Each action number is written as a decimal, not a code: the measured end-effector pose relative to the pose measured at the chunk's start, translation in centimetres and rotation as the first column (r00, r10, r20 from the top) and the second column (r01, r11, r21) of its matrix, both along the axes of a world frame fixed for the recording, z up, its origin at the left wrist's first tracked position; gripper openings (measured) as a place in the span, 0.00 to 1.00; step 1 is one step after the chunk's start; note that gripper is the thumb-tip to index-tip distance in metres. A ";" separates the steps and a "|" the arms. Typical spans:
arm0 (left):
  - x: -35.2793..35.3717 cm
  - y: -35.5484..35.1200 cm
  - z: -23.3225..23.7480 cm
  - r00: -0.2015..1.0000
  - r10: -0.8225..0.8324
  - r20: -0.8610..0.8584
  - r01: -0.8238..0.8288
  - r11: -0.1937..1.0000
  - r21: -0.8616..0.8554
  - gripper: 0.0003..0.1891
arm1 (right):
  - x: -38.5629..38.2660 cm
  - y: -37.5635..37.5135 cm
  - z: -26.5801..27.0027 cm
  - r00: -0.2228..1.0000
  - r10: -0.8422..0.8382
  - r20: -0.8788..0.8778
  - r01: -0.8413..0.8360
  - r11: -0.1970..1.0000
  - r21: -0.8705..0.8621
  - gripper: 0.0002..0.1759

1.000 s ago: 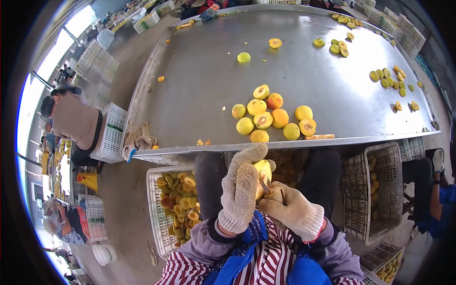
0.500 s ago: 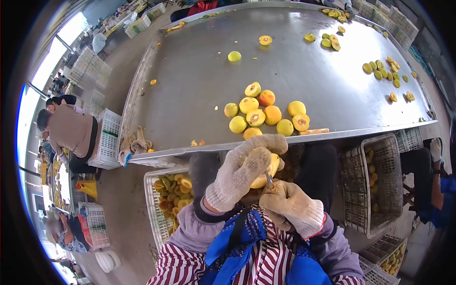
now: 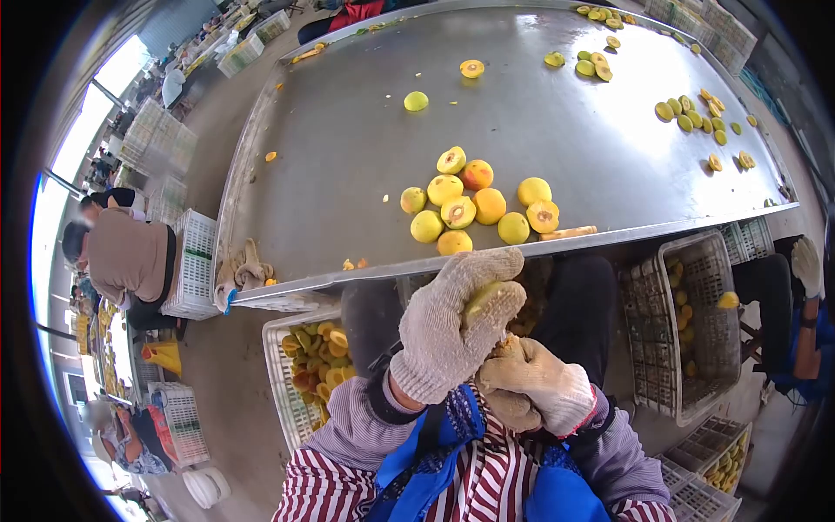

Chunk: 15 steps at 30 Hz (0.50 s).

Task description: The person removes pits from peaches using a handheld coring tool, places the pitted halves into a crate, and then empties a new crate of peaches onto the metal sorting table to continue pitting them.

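Note:
My left hand (image 3: 457,326), in a knitted work glove, is closed around a yellow peach half (image 3: 487,298), mostly hidden by the fingers. Close below it, my gloved right hand (image 3: 539,383) is closed, with orange pulp stuck at its fingertips. The metal-tipped hand tool it grips is hidden by the hands now; its tip shows in the earlier view. Just beyond my hands, a cluster of whole and halved peaches (image 3: 457,211) lies on the metal table (image 3: 330,165), some cut faces showing the pit. Beside them lies a wooden stick-like piece (image 3: 568,233).
A white crate (image 3: 277,365) of peach halves stands at my left, another crate (image 3: 731,348) at my right. Gloves (image 3: 252,270) lie on the table's left corner. More halves (image 3: 696,113) are scattered at the far right. A co-worker's gloved hand (image 3: 806,265) is at the right edge.
My left hand has turned over the peach half, covering more of it, and the metal tip has gone from sight. A piece of fruit now shows above the right crate, near the co-worker's hand.

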State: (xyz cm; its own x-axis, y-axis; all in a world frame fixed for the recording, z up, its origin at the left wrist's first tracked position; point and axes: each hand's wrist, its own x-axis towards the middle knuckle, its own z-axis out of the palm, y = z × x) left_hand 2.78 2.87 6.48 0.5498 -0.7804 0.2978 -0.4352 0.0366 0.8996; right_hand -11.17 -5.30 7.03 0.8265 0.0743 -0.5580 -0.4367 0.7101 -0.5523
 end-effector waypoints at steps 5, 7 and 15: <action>0.3 -0.2 0.2 0.966 0.055 0.254 -0.044 0.998 -0.050 0.11 | -0.4 0.3 -0.5 1.000 -0.030 0.008 0.030 1.000 -0.001 0.16; 1.8 -0.5 0.4 0.921 -0.112 -0.374 0.241 0.917 0.318 0.12 | -0.3 0.4 -0.5 0.999 -0.033 -0.017 0.033 0.999 -0.016 0.16; 1.1 -1.5 1.6 0.983 -0.164 0.086 0.121 0.921 0.370 0.11 | -0.2 0.1 -0.7 0.999 -0.052 -0.006 0.053 0.994 0.091 0.13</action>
